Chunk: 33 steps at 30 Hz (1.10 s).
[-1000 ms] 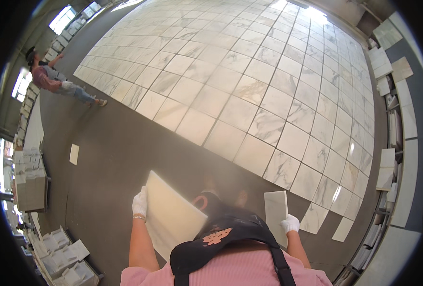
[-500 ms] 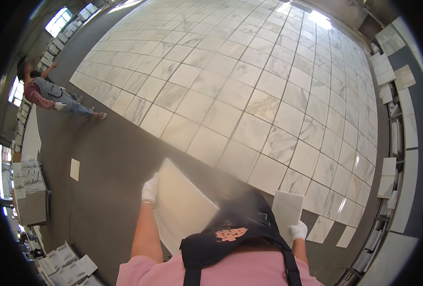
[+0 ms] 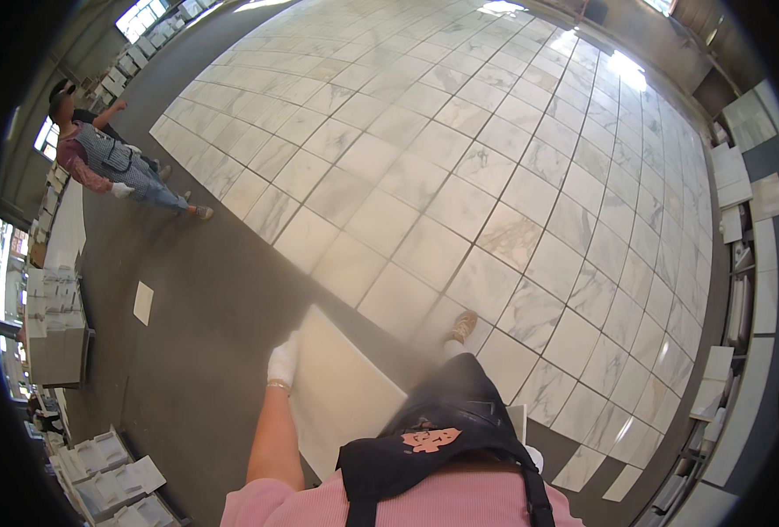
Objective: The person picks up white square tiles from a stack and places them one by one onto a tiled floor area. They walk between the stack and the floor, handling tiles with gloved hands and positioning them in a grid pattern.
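Many marble tiles (image 3: pixel 460 206), grey floor (image 3: pixel 205 351), windows (image 3: pixel 141 19), left fingers (image 3: pixel 286 353) gripping pale slab (image 3: pixel 341 386) (right fingers (image 3: pixel 537 458), cannot tell)

Left of the pale slab (image 3: pixel 345 382), a hand could pass over the gray floor (image 3: pixel 205 351) as far as the stacked tiles (image 3: pixel 108 474). Ahead, the rows of tiles (image 3: pixel 389 211) lie flat with room above; a shoe (image 3: pixel 464 328) interrupts them. The black apron (image 3: pixel 380 461) blocks the slab's right.

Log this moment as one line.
left hand: holds large tile | right hand: mostly hidden, near small tile | co-worker: at left
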{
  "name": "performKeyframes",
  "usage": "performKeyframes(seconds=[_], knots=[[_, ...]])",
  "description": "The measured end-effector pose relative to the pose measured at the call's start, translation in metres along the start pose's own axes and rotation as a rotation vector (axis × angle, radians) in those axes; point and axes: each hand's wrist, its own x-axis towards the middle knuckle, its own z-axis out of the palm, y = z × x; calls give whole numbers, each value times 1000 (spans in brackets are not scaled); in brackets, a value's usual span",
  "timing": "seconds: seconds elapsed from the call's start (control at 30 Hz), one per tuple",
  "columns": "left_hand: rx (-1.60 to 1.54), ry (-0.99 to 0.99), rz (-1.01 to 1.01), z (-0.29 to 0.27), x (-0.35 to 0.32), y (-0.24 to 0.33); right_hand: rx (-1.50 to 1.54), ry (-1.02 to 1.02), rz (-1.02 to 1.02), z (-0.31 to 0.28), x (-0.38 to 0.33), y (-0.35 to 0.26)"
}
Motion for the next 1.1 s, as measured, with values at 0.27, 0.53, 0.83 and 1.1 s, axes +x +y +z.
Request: performKeyframes(seconds=[0.27,0.53,0.83,1.1], knots=[[-72,103,-77,13,21,89,-103,-37,-79,-100,86,-64],[-80,87,-17,41,49,206,-10,127,-178,-213,181,-134],[-220,97,39,58,117,277,145,190,-170,-317,244,-207],[-210,45,70,80,275,333,43,171,-98,-372,298,-310]])
